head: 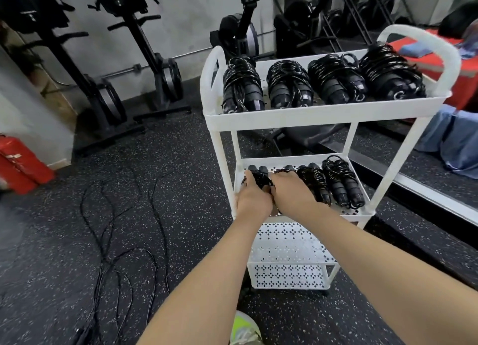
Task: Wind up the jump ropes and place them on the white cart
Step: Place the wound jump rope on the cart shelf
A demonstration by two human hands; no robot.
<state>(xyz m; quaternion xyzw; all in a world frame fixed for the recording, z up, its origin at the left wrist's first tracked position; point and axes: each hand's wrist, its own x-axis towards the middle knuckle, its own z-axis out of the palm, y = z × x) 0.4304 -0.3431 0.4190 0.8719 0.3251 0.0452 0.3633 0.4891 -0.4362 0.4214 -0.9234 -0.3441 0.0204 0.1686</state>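
Where the frame's left edge begins, a red fire extinguisher (19, 161) lies low against the grey wall, and black exercise machines (144, 67) stand upright along the upper left. Below them, in the lower left, loose jump ropes (124, 241) trail unwound across the speckled black floor (64, 228). A shoe (244, 329) with a yellow-green toe shows at the bottom centre.

At the centre, both forearms reach up from the bottom edge to the middle shelf (362, 211) of the white cart (284, 117). The left hand (252, 198) has its fingers curled round a wound rope bundle (260, 179) at the left end of that shelf, its two black handles pointing away. The right hand (291, 193) lies just beside it, fingers bent down onto a second bundle; whether it grips this or only rests on it cannot be told.

To the right on the same shelf lie two more wound ropes (341, 181), side by side. The top shelf, in the upper centre and right, carries a row of four thick rope bundles (289, 84). The bottom shelf (287, 274) shows its perforated wall. At the far right, a mirror reflects blue trousers (450, 140), and a red surface (463, 73) lies behind the cart.
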